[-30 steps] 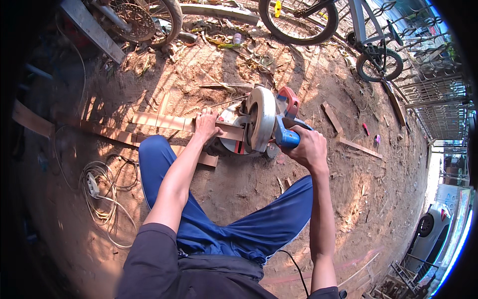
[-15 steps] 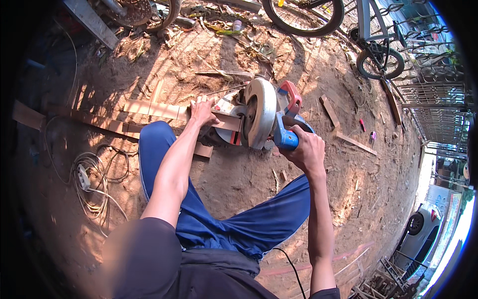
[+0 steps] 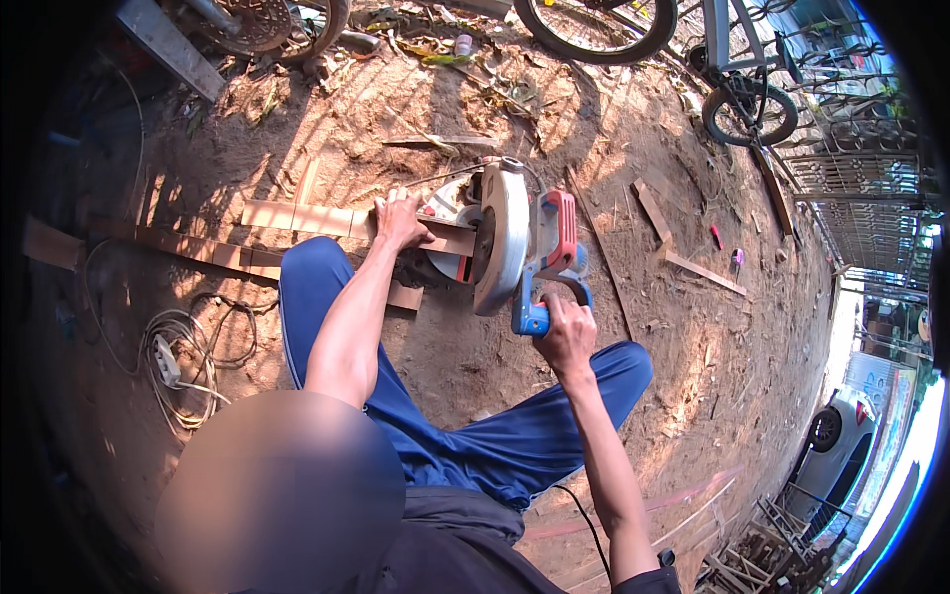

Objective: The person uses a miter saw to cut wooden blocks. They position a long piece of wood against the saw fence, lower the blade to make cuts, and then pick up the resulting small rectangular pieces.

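A miter saw with a pale blade guard, red motor housing and blue handle stands on the dirt in front of me. My right hand is closed around its blue handle. Flat on the saw's base lies a thin brown wooden strip, its right end reaching the blade guard. My left hand presses on this strip just left of the guard, fingers bent over it. The guard hides the blade and where it meets the wood.
More wooden strips lie to the left, beside a coiled cable with a white socket block. Offcuts and a long thin strip lie on the right. Bicycle wheels stand along the far side, with a fence at right.
The saw's head and handle have swung down and toward me, my right hand moving with them. My left hand stays on the strip. My right knee has shifted right.
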`<state>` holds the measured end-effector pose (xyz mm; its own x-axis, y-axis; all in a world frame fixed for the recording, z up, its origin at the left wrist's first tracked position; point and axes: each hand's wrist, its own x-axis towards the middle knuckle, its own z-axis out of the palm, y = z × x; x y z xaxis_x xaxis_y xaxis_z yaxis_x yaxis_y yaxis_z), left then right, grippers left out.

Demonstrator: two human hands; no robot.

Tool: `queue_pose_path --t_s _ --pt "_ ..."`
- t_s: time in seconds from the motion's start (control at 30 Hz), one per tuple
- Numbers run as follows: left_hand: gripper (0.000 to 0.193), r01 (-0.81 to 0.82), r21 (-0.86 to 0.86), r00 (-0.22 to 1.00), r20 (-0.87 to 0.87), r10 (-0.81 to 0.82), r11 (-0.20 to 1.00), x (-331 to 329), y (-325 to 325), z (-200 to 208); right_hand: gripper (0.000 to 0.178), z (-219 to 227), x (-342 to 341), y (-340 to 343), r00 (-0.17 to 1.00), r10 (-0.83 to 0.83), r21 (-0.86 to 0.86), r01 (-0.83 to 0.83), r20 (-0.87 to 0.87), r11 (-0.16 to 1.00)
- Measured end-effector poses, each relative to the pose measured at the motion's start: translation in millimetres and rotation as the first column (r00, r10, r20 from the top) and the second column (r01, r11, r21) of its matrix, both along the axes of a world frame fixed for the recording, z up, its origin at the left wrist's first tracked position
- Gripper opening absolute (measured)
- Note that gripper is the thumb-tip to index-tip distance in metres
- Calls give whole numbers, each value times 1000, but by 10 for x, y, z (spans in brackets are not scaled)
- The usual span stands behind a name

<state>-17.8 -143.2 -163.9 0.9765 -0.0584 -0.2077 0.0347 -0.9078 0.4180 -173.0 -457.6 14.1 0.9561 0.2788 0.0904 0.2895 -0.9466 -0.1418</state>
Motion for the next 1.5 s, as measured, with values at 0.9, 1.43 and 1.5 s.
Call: queue_pose_path --t_s 0.9,1.43,1.5 --pt "160 -133 127 972 -175 155 983 -104 211 116 30 -295 -118 -42 995 -10 56 4 104 998" --pt "155 -80 204 992 -84 98 976 -133 311 153 30 -248 -131 -13 999 -38 37 36 33 999" --pt "154 -94 136 992 -75 104 986 -140 329 182 30 -230 -131 -23 999 -39 36 38 31 999"
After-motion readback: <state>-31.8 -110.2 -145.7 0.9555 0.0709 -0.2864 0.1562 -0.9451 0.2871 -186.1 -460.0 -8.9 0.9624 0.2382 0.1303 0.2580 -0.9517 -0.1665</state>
